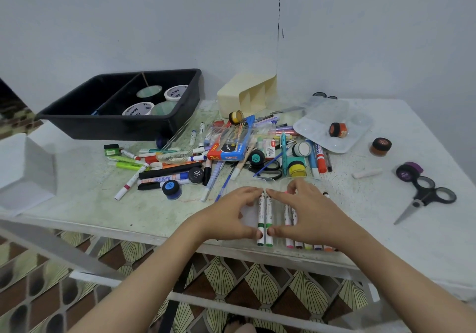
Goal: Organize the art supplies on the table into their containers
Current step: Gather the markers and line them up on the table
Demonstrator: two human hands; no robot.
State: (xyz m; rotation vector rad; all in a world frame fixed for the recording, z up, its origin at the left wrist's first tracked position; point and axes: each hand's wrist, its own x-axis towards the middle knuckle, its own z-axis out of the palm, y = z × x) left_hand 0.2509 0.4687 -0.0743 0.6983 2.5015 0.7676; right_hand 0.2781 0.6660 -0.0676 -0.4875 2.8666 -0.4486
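L hand (229,216) + R hand (311,214) pinch 2 green markers (264,214) end-to-end, thumbs near, index tips far. Pair lies in clear tray (248,219) at bench (128,211) near edge, beside other markers (288,216).

The white worktop (386,232) is speckled and stained green toward the left. At its back left stands a black bin (121,126), with a cream organizer (231,95) on its side just beside it. A loose heap of markers (164,176), pens, brushes, paint pots and a watercolour box (226,151) covers the middle. A clear palette (316,126) sits to the heap's right. Further right, well apart from one another, lie an orange pot (380,147), a white stick (367,173), a purple roll (408,171) and scissors (425,198). A clear tray (278,251) of markers rests at the near edge.
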